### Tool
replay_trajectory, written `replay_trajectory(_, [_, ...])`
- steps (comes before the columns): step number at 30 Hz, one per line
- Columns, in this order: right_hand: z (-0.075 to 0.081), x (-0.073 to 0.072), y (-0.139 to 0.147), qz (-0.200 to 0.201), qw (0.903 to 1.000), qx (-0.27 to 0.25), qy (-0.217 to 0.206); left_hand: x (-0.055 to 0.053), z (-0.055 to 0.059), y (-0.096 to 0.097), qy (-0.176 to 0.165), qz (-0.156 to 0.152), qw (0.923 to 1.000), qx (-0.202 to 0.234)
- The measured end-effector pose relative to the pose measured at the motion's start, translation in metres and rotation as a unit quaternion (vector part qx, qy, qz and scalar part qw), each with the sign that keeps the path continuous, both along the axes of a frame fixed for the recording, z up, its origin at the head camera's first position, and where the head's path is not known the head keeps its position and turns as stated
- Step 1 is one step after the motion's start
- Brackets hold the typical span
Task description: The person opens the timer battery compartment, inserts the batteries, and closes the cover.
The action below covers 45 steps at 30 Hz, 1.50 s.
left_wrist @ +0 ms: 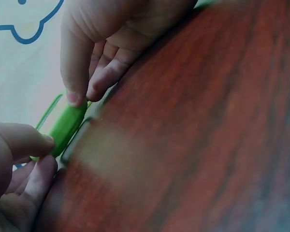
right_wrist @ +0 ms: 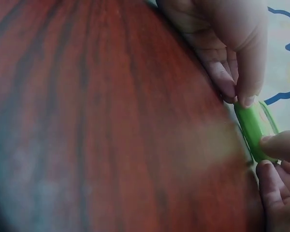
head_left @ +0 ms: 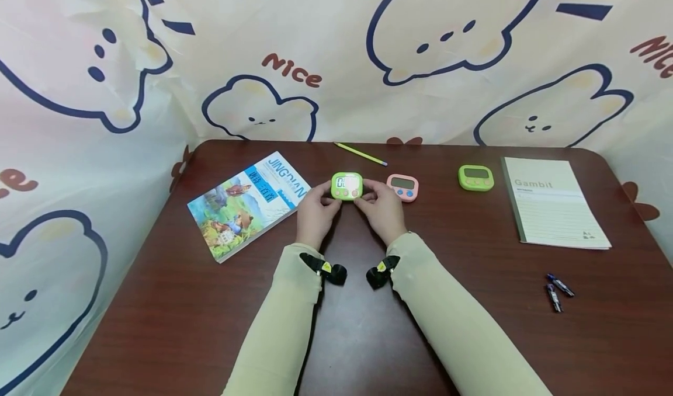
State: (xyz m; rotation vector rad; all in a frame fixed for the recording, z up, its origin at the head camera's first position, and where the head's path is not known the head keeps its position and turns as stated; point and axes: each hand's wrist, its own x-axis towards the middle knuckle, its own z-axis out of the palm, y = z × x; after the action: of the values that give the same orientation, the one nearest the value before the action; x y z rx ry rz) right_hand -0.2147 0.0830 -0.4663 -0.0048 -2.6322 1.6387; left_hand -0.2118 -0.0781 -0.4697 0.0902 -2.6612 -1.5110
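Both hands hold a small green digital timer (head_left: pixel 346 186) between them, its lit screen and row of buttons facing the head camera. My left hand (head_left: pixel 317 212) pinches its left end with thumb and fingers. At its right end my right hand (head_left: pixel 384 209) does the same. In the left wrist view the green timer (left_wrist: pixel 69 126) is seen edge-on, with thumbs on its near side. The right wrist view shows the timer (right_wrist: pixel 253 131) tilted up, low over the tabletop. A pink timer (head_left: pixel 402 187) lies just beyond the right hand's knuckles.
A blue-and-green picture book (head_left: pixel 247 206) lies left of the left hand. Behind the hands is a yellow-green pencil (head_left: pixel 360 153). To the right are another green timer (head_left: pixel 475 178), a Gambit notebook (head_left: pixel 554 203) and two small dark pens or markers (head_left: pixel 557 291). Patterned cloth hangs behind the table.
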Motion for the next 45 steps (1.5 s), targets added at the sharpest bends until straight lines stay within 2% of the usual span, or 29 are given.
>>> replay_trajectory(8, [0.003,-0.003,-0.006,-0.044,0.9990,-0.003,-0.001,0.000,0.007,0.003,-0.019,0.017,0.9997,0.004])
replay_trajectory(15, [0.010,-0.001,-0.007,-0.058,0.9983,0.001,-0.009,0.001,0.011,0.007,-0.014,0.018,0.9997,0.010])
replay_trajectory(22, [0.011,-0.001,-0.003,-0.056,0.9984,0.002,-0.009,-0.001,0.011,0.011,-0.016,0.022,0.9996,0.011])
replay_trajectory(29, [0.001,0.009,0.009,-0.033,0.9994,-0.013,0.005,0.002,0.006,0.008,-0.008,0.032,0.9993,0.015])
replay_trajectory(33, [-0.002,0.020,0.022,-0.036,0.9985,-0.032,0.025,0.009,0.003,0.002,0.011,0.059,0.9971,0.046])
replay_trajectory(38, [-0.004,0.029,0.043,-0.086,0.9920,-0.065,0.066,0.019,0.003,0.000,0.045,0.075,0.9908,0.104])
replay_trajectory(41, [-0.004,0.031,0.055,-0.112,0.9881,-0.076,0.074,0.026,0.003,0.004,0.050,0.062,0.9881,0.131])
replay_trajectory(45, [-0.002,0.030,0.070,-0.134,0.9864,-0.067,0.069,0.033,0.004,0.012,0.078,0.022,0.9826,0.167])
